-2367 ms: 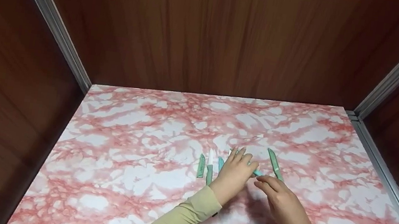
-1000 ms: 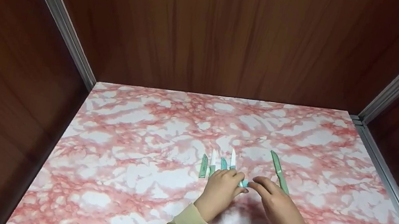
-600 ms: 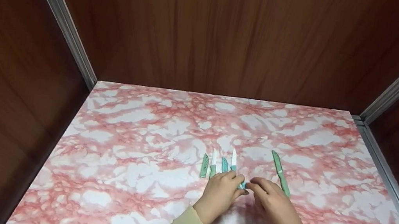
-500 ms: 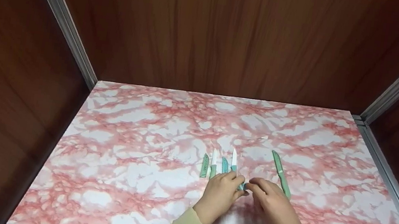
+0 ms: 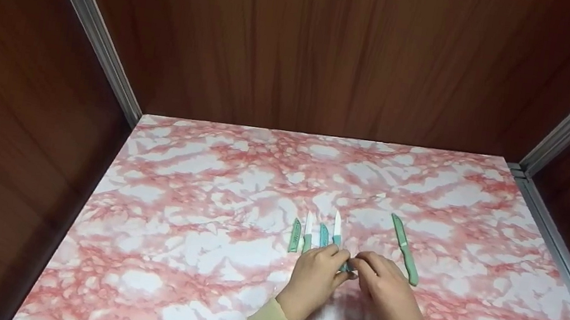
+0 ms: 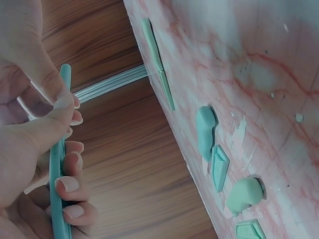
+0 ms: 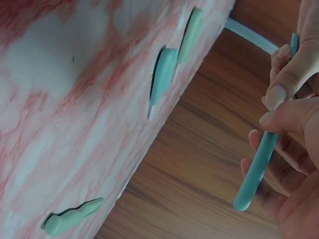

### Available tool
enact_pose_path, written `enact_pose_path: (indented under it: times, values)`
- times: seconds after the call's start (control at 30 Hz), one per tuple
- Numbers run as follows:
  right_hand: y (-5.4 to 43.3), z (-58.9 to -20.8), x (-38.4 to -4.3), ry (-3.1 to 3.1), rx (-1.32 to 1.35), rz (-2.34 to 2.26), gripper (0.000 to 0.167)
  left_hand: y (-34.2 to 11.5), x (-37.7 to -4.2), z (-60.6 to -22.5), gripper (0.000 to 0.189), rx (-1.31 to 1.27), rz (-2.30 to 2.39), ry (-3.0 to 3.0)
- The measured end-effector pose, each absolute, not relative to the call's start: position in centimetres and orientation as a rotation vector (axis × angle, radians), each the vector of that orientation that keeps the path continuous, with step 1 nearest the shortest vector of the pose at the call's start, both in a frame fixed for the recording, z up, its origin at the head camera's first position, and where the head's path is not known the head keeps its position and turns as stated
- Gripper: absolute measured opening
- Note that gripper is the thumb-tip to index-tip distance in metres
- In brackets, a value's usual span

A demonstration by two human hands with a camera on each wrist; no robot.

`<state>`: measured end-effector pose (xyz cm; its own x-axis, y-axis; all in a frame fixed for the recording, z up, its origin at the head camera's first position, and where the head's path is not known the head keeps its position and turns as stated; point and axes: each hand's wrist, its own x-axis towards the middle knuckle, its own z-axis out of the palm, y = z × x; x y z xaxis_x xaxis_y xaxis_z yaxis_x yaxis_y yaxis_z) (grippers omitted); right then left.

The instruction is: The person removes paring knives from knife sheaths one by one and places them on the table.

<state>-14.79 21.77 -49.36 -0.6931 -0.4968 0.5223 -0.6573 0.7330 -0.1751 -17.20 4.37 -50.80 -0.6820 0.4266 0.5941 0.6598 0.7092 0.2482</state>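
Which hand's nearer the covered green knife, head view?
Right. The right hand is just left of the covered green knife, near its handle; the left hand is farther left, beyond the right hand.

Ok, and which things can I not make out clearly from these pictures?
- Turquoise item, middle: both wrist views, covered by the left hand and right hand.
- Marks on the green sheath: head view, too small to read.
- Blade of the green knife farthest right: all views, hidden by its cover.

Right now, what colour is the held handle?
The handle is teal, clearest in the right wrist view.
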Motion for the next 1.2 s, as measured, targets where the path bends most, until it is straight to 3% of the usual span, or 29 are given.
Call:
enact_pose_path:
  times: [1.2]
  values:
    - [21.8,-49.6,-14.7,-2.478,0.854,0.526,0.038,3.0,-16.5,-51.6,0.024,-0.858,-0.575,-2.238]
